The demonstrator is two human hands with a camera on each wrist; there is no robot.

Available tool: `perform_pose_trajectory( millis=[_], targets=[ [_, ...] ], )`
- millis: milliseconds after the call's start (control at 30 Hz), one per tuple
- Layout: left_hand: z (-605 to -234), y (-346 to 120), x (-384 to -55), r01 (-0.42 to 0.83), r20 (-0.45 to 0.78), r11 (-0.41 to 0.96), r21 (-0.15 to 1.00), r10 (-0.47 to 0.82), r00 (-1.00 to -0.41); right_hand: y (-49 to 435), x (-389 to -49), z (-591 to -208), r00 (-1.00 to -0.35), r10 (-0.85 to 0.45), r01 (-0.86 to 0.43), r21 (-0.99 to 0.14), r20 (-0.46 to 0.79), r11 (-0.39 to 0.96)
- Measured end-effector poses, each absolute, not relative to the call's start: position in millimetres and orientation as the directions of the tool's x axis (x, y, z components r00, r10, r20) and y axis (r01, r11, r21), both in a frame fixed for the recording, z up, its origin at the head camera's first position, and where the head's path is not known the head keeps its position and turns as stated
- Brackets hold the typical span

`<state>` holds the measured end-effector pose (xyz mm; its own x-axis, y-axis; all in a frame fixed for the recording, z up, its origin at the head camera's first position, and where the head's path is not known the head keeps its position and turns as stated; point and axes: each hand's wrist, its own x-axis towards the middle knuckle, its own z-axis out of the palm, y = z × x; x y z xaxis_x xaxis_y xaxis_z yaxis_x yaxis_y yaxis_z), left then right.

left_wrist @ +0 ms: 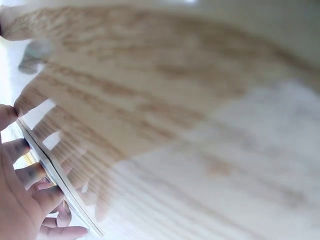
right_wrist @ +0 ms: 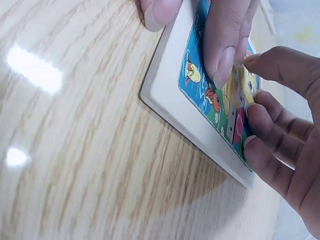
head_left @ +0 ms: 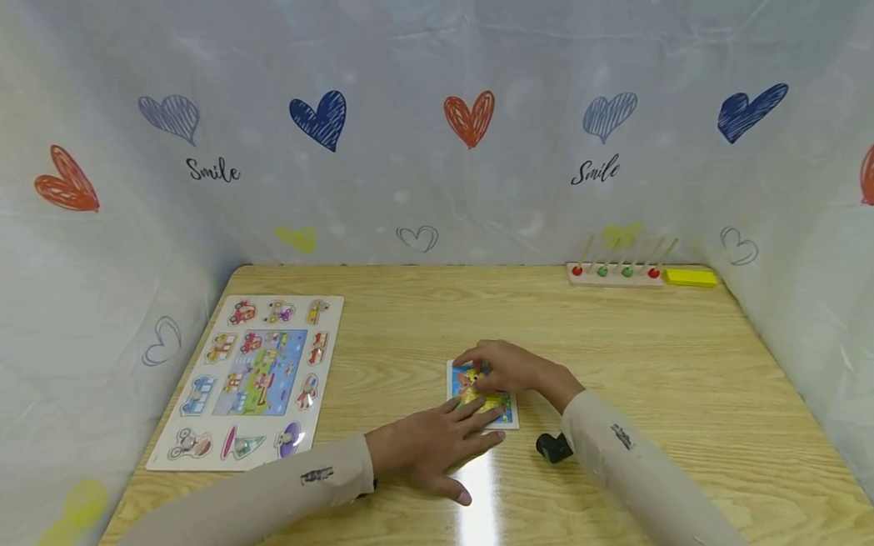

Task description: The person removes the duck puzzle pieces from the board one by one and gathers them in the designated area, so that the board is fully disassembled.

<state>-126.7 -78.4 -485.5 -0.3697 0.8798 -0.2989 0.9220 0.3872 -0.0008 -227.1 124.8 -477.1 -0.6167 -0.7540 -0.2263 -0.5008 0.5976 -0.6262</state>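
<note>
A small picture puzzle [head_left: 509,413] with a white border lies flat on the wooden table. Its blue and yellow picture [right_wrist: 197,92], with cartoon fish, shows in the right wrist view. My left hand [head_left: 434,444] rests across its near left part, fingers spread and nearly straight. On the far right part, my right hand [head_left: 510,366] touches the picture with bent, separated fingertips and thumb. No loose piece is visible between them, and the hands hide much of the picture. The left wrist view shows the left hand [left_wrist: 22,192] at the puzzle's edge.
A larger white knob puzzle board [head_left: 333,325] with vehicle pieces lies at left. At the back right stand a pegged wooden base [head_left: 613,280] with red and green beads and a yellow block [head_left: 690,278]. A black object [head_left: 552,448] is beneath the right wrist.
</note>
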Motion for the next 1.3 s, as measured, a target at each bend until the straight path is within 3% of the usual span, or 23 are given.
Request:
perform_pose_trajectory(
  millis=[633, 1300],
  targets=[
    [-486.9, -78.7, -127.0, 0.922, -0.312, 0.386, -0.006, 0.876, -0.369, 119.6, -232.3, -476.1, -0.611, -0.740, -0.516, -0.568, -0.281, 0.642],
    [-488.6, -77.6, -128.2, 0.921, -0.324, 0.388, -0.011, 0.871, -0.371, 113.3, -222.1, -467.5, -0.666, -0.667, -0.426, -0.564, -0.333, 0.707]
  ],
)
